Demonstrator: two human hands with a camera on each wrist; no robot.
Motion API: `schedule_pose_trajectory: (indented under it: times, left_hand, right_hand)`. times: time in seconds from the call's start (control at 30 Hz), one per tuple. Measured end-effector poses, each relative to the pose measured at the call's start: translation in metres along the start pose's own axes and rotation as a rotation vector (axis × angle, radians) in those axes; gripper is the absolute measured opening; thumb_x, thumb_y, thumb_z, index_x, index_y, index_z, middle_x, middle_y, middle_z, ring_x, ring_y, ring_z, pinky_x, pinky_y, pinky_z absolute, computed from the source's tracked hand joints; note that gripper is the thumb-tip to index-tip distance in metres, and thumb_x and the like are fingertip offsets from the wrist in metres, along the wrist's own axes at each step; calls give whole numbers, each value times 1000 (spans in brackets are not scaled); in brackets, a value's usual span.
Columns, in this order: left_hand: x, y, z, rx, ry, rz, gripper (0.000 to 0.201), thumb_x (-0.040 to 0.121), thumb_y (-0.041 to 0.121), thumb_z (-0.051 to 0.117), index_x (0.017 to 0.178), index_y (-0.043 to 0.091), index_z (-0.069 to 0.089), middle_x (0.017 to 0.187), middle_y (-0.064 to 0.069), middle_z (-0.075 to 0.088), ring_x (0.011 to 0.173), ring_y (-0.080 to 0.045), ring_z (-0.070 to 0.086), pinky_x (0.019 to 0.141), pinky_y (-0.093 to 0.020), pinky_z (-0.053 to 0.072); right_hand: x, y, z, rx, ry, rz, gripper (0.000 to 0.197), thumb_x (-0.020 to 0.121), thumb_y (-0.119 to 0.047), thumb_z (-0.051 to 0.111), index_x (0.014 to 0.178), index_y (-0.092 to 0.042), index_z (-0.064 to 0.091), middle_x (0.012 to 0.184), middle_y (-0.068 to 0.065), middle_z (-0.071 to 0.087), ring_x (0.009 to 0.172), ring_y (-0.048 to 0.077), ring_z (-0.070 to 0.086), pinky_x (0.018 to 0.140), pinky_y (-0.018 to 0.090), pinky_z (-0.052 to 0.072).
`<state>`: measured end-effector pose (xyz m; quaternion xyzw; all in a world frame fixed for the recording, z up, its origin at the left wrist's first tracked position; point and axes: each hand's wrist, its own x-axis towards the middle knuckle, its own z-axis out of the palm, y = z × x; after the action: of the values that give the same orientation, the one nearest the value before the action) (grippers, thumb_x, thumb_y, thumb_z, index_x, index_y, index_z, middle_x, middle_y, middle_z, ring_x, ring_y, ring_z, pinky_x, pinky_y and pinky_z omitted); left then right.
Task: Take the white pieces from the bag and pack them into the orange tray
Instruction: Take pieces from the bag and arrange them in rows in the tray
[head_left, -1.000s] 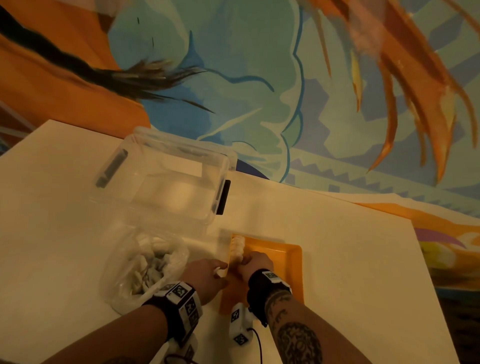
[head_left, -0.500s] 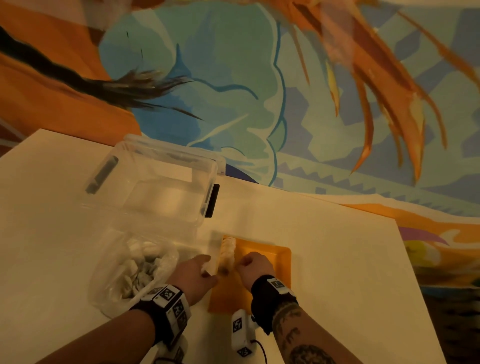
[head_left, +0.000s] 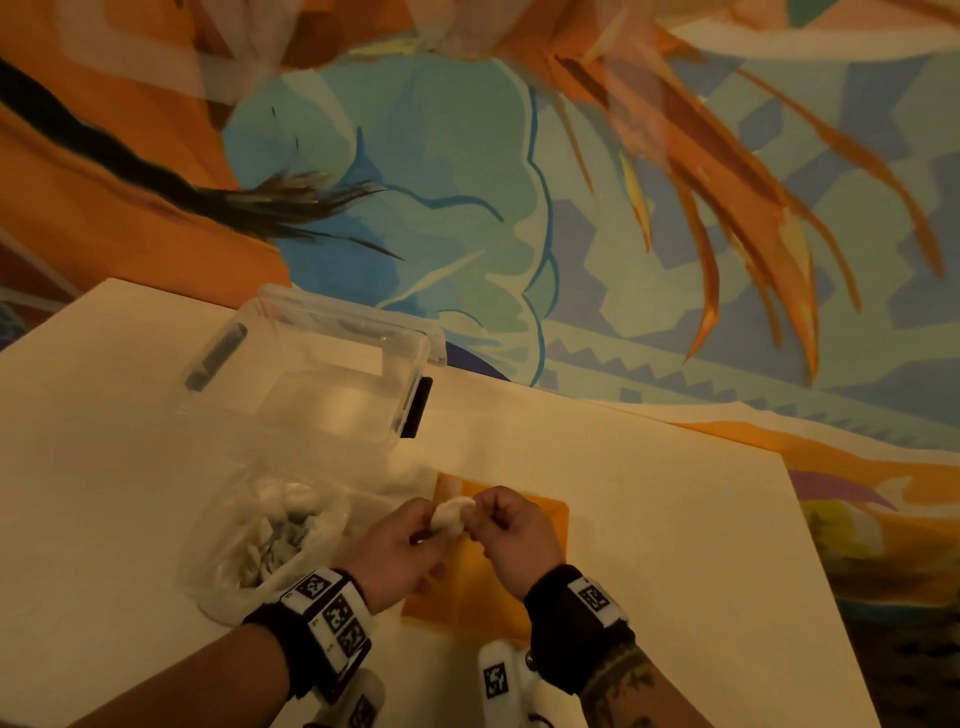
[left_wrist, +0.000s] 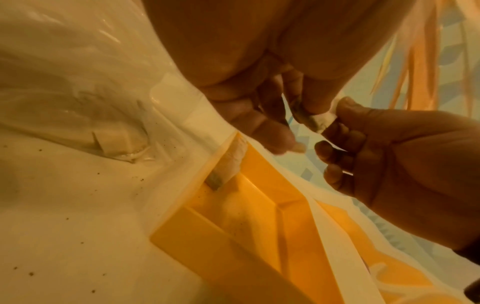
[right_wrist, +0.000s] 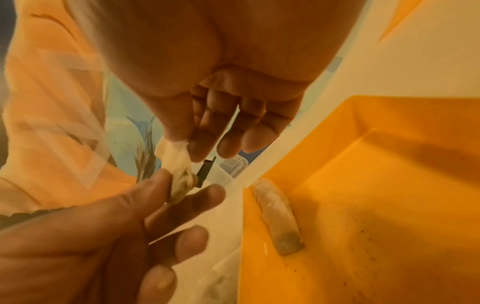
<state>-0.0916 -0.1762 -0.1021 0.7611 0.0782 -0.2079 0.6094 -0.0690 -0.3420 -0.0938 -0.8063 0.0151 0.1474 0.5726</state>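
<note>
While both hands, left (head_left: 400, 545) & right (head_left: 511, 535), pinch one soft white wrapped piece (head_left: 451, 513) above shallow orange plastic tray (head_left: 545, 525), another white piece (right_wrist: 279, 216) lies inside.

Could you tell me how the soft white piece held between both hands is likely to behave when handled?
The soft white piece probably deforms easily: it looks stretched and creased between the left hand and right hand. It seems light, since fingertip pinches carry it. It likely won't roll; the similar piece in the orange plastic tray lies still.
</note>
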Motion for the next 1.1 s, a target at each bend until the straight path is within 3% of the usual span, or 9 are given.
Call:
schedule_pose_trajectory:
  times: [0.07, 0.2, 0.33, 0.47, 0.6, 0.7, 0.83, 0.97, 1.1]
  left_hand:
    - [-1, -4, -1, 8, 40, 6, 6, 95, 23, 61, 96, 17, 63, 86, -6, 68, 76, -20, 68, 66, -37, 59]
    - [-1, -8, -1, 37, 108, 26, 6, 91, 18, 66, 86, 17, 69, 76, -11, 67, 68, -14, 62, 62, -27, 57]
    - [3, -13, -1, 55, 140, 20, 6, 86, 18, 73, 84, 18, 67, 71, 4, 72, 67, -11, 65, 64, -30, 55]
    - [12, -27, -12, 214, 189, -45, 11, 88, 30, 71, 98, 32, 67, 99, 13, 71, 91, -5, 65, 79, -28, 56]
    - [26, -44, -23, 406, 158, -142, 39, 88, 35, 69, 125, 28, 60, 123, 7, 64, 107, -14, 61, 91, -32, 53]
    - [34, -51, -22, 343, 21, -251, 59, 84, 37, 71, 138, 31, 49, 129, 1, 61, 106, -18, 63, 81, -34, 58]
    - [39, -53, -15, 285, -57, -331, 62, 88, 20, 66, 145, 30, 42, 114, -2, 66, 82, -22, 70, 58, -26, 56]
    - [41, -55, -14, 269, -68, -325, 57, 89, 17, 65, 141, 28, 47, 106, -1, 68, 72, -19, 71, 54, -24, 56]
    - [43, -56, -18, 242, -93, -331, 56, 88, 18, 65, 140, 26, 48, 110, -4, 68, 73, -20, 72, 55, -25, 56]
  right_hand:
    - [-1, 2, -2, -15, 30, -12, 15, 91, -22, 66, 83, -11, 61, 71, -3, 56, 62, 9, 46, 62, 25, 41]
    - [-5, 8, 1, 1, 12, -30, 7, 87, -23, 72, 85, -22, 65, 69, -13, 58, 59, -3, 49, 61, 14, 43]
    - [-6, 19, 9, -99, -34, 49, 14, 89, -30, 68, 77, -30, 63, 69, -10, 63, 58, -3, 53, 60, 16, 43]
    - [6, 34, 6, -187, 33, 150, 9, 91, -36, 65, 86, -28, 65, 76, -11, 65, 68, 3, 57, 64, 17, 42]
    - [24, 46, 7, -379, -7, 272, 19, 90, -40, 63, 94, -22, 67, 87, -4, 67, 79, 15, 61, 69, 28, 47]
    - [36, 51, 17, -503, -85, 344, 24, 87, -44, 64, 94, -21, 67, 94, 1, 67, 88, 22, 62, 76, 36, 53]
    - [48, 54, 36, -526, -124, 412, 21, 82, -44, 67, 97, -29, 67, 98, -1, 68, 88, 19, 60, 71, 28, 48]
    - [60, 59, 47, -530, -102, 459, 26, 86, -37, 63, 109, -25, 67, 112, 4, 69, 101, 26, 64, 75, 30, 49]
    - [66, 68, 45, -524, -45, 567, 39, 80, -49, 68, 107, -21, 63, 112, 5, 66, 96, 26, 62, 74, 34, 51]
